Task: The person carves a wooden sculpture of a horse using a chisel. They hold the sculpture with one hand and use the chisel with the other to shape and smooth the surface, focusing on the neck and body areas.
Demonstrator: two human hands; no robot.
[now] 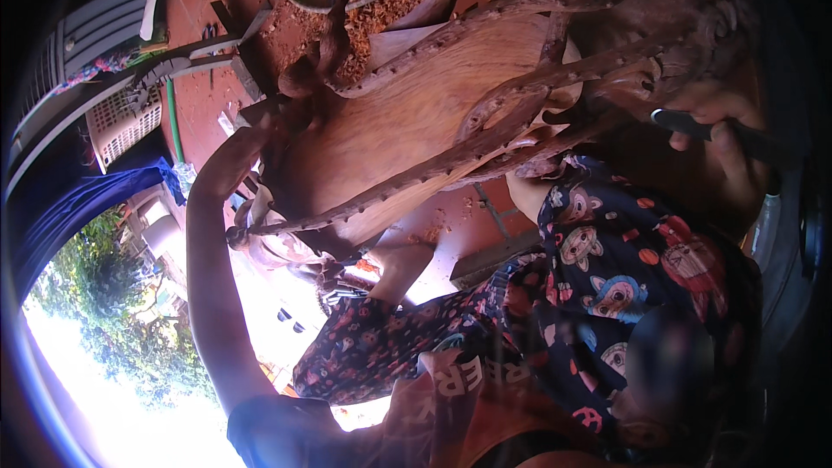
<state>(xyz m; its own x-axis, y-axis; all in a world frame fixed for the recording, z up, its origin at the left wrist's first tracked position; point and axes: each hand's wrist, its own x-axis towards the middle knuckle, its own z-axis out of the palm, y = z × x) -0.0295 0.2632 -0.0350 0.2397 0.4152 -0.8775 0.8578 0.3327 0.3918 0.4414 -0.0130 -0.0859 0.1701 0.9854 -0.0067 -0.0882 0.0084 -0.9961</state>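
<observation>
The right hand (724, 134) grips a dark-handled tool (693, 124) against the carved wood piece (416, 121). The left hand (247, 143) steadies the carving's far edge, fingers hidden. Carving looks underway; the next cut likely needs a firm brace and careful tool angle.

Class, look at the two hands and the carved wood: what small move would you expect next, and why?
Probably bringing the dark-handled tool in the right hand down onto the carved wooden piece. The left hand already braces the carving's far edge, the tool sits just off its ornate rim, and wood shavings lie beyond.
</observation>
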